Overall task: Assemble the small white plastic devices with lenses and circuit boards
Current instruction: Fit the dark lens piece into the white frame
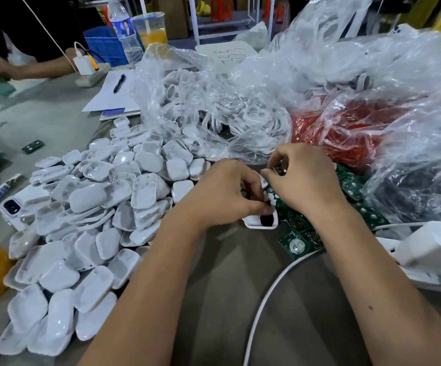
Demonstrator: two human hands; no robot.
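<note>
Beside heaped white shells point(95, 207), left hand point(222, 191) gripping open white housing point(260, 221), right hand point(303, 178) pinching small part, green boards point(298, 241) near.

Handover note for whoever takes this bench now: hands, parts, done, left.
Left hand holds an open white shell on the table. Right hand pinches a small part above it; which part, unclear. Green circuit boards lie right of the shell. Pile of white devices on the left, seemingly finished. Bag of white parts behind. Left: finish this unit, then the remaining boards.
</note>
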